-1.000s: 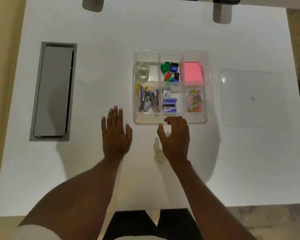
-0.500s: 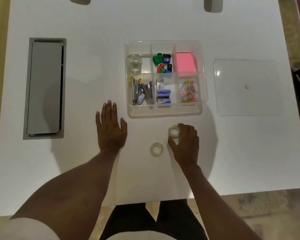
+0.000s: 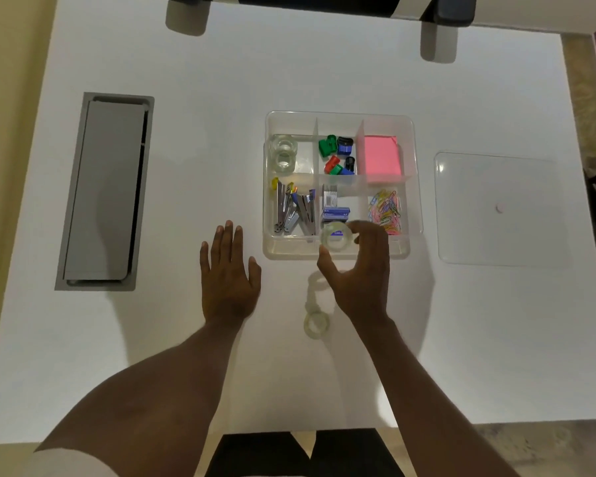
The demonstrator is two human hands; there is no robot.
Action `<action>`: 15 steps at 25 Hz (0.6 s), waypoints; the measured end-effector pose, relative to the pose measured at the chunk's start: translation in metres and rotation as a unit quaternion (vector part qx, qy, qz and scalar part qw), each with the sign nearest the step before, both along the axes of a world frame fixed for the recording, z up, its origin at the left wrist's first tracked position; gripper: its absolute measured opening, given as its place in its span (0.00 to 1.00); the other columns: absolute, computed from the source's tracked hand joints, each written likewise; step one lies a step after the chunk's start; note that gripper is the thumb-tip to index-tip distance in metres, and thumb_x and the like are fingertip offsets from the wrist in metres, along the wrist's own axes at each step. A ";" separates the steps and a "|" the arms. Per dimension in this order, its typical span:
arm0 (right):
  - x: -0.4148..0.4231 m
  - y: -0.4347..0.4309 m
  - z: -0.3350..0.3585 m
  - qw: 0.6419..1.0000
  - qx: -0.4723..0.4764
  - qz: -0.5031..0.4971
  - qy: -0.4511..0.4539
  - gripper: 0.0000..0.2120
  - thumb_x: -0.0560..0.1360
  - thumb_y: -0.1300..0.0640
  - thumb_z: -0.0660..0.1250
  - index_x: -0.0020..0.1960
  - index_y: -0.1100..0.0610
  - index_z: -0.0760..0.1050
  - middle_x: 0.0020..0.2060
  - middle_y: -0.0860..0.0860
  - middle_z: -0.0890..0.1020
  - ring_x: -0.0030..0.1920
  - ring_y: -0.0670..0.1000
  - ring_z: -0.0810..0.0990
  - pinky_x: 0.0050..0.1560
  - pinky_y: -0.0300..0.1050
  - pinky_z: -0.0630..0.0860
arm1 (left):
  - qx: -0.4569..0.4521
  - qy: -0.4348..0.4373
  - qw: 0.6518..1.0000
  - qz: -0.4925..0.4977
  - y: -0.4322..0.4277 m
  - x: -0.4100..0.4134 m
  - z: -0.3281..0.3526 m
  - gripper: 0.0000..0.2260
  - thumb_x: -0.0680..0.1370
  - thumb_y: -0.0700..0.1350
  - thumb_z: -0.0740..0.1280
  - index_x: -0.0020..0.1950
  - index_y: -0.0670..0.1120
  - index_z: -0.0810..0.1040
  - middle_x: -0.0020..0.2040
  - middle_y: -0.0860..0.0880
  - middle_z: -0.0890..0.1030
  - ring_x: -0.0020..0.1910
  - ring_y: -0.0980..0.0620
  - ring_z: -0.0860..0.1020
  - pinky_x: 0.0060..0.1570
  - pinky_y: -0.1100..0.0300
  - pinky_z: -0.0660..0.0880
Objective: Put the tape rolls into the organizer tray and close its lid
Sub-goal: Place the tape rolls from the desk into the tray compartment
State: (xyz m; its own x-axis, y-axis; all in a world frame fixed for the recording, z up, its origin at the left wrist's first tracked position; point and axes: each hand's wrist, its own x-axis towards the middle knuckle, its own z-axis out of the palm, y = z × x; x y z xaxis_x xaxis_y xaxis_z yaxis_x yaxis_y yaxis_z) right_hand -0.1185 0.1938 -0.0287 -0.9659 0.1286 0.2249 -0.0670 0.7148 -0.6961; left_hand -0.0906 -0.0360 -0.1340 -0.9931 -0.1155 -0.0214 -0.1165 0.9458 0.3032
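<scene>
A clear organizer tray [image 3: 414, 149] sits mid-table with its lid off. My right hand [image 3: 362, 273] holds a clear tape roll [image 3: 337, 239] between thumb and fingers, raised over the tray's near edge. Another clear tape roll [image 3: 316, 325] lies on the table just left of my right wrist. Two tape rolls [image 3: 284, 154] rest in the tray's far-left compartment. The clear lid [image 3: 496, 208] lies flat to the right of the tray. My left hand [image 3: 228, 273] rests flat on the table, fingers spread, left of the tray's near corner.
Other tray compartments hold staplers [image 3: 295, 210], staple boxes [image 3: 334, 210], sharpeners [image 3: 338, 154], pink sticky notes [image 3: 381, 154] and coloured paper clips [image 3: 387, 210]. A grey cable hatch [image 3: 105, 191] is set into the table at left. Chair armrests [image 3: 439, 15] show beyond the far edge.
My right hand picked a tape roll up off the table and lifted it forward over the tray's near edge. The left hand has stayed flat.
</scene>
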 end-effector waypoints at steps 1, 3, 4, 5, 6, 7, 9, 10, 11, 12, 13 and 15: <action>-0.017 -0.003 0.004 1.000 -0.003 0.009 0.003 0.23 0.72 0.50 0.75 0.62 0.57 0.73 0.55 0.53 0.78 0.56 0.53 0.76 0.57 0.52 0.78 | -0.001 0.001 1.000 -0.001 0.000 0.001 0.000 0.30 0.85 0.57 0.45 0.86 0.48 0.52 0.87 0.48 0.54 0.87 0.49 0.51 0.85 0.41 0.52; -0.055 -0.011 0.011 1.000 0.014 0.023 -0.006 0.24 0.72 0.48 0.73 0.65 0.56 0.73 0.57 0.53 0.77 0.58 0.52 0.75 0.60 0.48 0.76 | -0.002 0.002 1.000 -0.001 0.000 0.000 -0.002 0.30 0.85 0.57 0.45 0.87 0.48 0.52 0.87 0.48 0.54 0.87 0.49 0.51 0.85 0.42 0.52; -0.074 -0.013 0.013 0.999 0.037 0.030 -0.009 0.24 0.73 0.48 0.73 0.65 0.56 0.74 0.58 0.53 0.78 0.59 0.51 0.75 0.60 0.47 0.74 | 0.000 0.002 1.000 -0.001 -0.001 0.000 -0.003 0.30 0.85 0.56 0.46 0.87 0.48 0.52 0.87 0.48 0.54 0.87 0.49 0.51 0.85 0.42 0.52; -0.093 -0.016 0.015 0.997 0.064 0.038 -0.011 0.24 0.72 0.48 0.72 0.65 0.55 0.74 0.58 0.52 0.78 0.59 0.51 0.74 0.60 0.47 0.72 | 0.003 0.001 1.000 0.000 -0.001 0.000 -0.004 0.30 0.85 0.56 0.48 0.87 0.48 0.52 0.87 0.48 0.54 0.87 0.50 0.50 0.85 0.42 0.52; -0.111 -0.018 0.017 0.995 0.088 0.048 -0.014 0.23 0.72 0.48 0.72 0.64 0.55 0.75 0.58 0.52 0.78 0.59 0.52 0.74 0.59 0.48 0.71 | 0.005 0.001 1.000 0.001 -0.001 0.000 -0.005 0.30 0.85 0.55 0.49 0.87 0.48 0.52 0.87 0.48 0.53 0.87 0.50 0.50 0.85 0.42 0.51; -0.129 -0.021 0.019 0.992 0.108 0.061 -0.022 0.23 0.72 0.49 0.72 0.64 0.54 0.75 0.58 0.51 0.79 0.59 0.52 0.74 0.59 0.49 0.69 | 0.005 0.000 1.000 0.002 -0.001 0.000 -0.006 0.30 0.85 0.55 0.50 0.87 0.49 0.52 0.88 0.48 0.53 0.87 0.50 0.50 0.85 0.42 0.51; -0.163 -0.027 0.023 0.982 0.157 0.091 -0.054 0.23 0.71 0.48 0.71 0.64 0.52 0.75 0.57 0.49 0.80 0.60 0.53 0.74 0.60 0.51 0.67 | 0.001 -0.004 1.000 0.001 -0.001 0.000 -0.007 0.30 0.85 0.55 0.52 0.87 0.49 0.52 0.88 0.49 0.52 0.87 0.50 0.49 0.85 0.42 0.51; -0.178 -0.031 0.023 0.974 0.188 0.104 -0.071 0.23 0.70 0.49 0.71 0.64 0.51 0.75 0.56 0.48 0.80 0.60 0.54 0.73 0.59 0.52 0.66 | 0.001 -0.007 1.000 0.000 -0.001 0.000 -0.008 0.30 0.85 0.55 0.52 0.87 0.49 0.51 0.88 0.48 0.52 0.87 0.50 0.49 0.85 0.42 0.51; -0.191 -0.036 0.023 0.965 0.220 0.117 -0.086 0.22 0.70 0.50 0.72 0.64 0.51 0.75 0.55 0.48 0.81 0.60 0.54 0.73 0.58 0.53 0.65 | 0.000 -0.009 1.000 -0.001 -0.001 0.000 -0.008 0.30 0.85 0.55 0.52 0.87 0.49 0.51 0.88 0.48 0.52 0.87 0.50 0.49 0.86 0.42 0.50; -0.202 -0.040 0.021 0.954 0.252 0.126 -0.100 0.22 0.71 0.53 0.72 0.64 0.52 0.75 0.55 0.48 0.82 0.60 0.55 0.73 0.58 0.53 0.65 | -0.002 -0.010 1.000 -0.001 -0.001 0.000 -0.009 0.30 0.85 0.55 0.52 0.87 0.49 0.50 0.88 0.48 0.52 0.87 0.50 0.49 0.86 0.43 0.50; -0.211 -0.043 0.019 0.943 0.285 0.133 -0.112 0.22 0.71 0.55 0.72 0.64 0.52 0.74 0.54 0.49 0.83 0.61 0.56 0.73 0.58 0.53 0.65 | -0.004 -0.010 1.000 -0.002 -0.001 0.000 -0.009 0.30 0.85 0.55 0.51 0.87 0.49 0.50 0.88 0.48 0.52 0.87 0.50 0.49 0.86 0.43 0.50; -0.223 -0.049 0.013 0.919 0.343 0.143 -0.134 0.21 0.72 0.59 0.70 0.64 0.54 0.74 0.53 0.52 0.84 0.61 0.58 0.73 0.59 0.55 0.65 | -0.004 -0.010 1.000 -0.003 -0.002 0.000 -0.010 0.30 0.85 0.54 0.51 0.87 0.49 0.51 0.88 0.48 0.51 0.87 0.49 0.50 0.85 0.43 0.50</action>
State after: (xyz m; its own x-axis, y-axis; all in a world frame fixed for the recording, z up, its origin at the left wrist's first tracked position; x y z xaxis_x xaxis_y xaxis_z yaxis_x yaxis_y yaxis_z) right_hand -0.3416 0.1451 -0.0153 -0.9704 -0.2231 -0.0925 -0.2130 0.9711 -0.1074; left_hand -0.0908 -0.0379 -0.1439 -0.9931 -0.1095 -0.0409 -0.1167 0.9487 0.2939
